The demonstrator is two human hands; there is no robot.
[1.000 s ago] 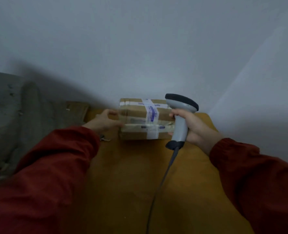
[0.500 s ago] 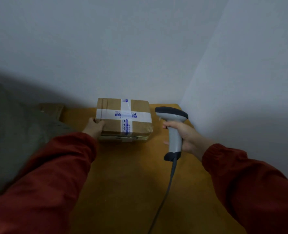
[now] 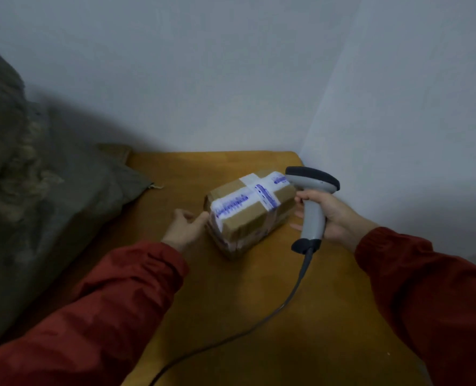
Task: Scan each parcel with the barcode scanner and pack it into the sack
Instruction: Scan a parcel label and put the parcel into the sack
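A brown cardboard parcel (image 3: 249,211) crossed with white tape printed in blue lies skewed on the wooden table (image 3: 259,316), blurred by motion. My left hand (image 3: 185,228) touches its near left corner with relaxed fingers. My right hand (image 3: 326,213) grips the handle of a grey barcode scanner (image 3: 312,201), whose dark head sits just right of the parcel's far end. The scanner's cable (image 3: 259,327) trails toward me across the table. A grey-green sack (image 3: 44,207) lies slumped at the left, its edge on the table.
White walls meet in a corner behind and to the right of the table. A second brown box (image 3: 114,150) peeks out behind the sack at the table's back left.
The parcel has swung round from square-on to a diagonal and moved toward the scanner. My left hand has shifted from its left side to its near corner. The view has panned left.
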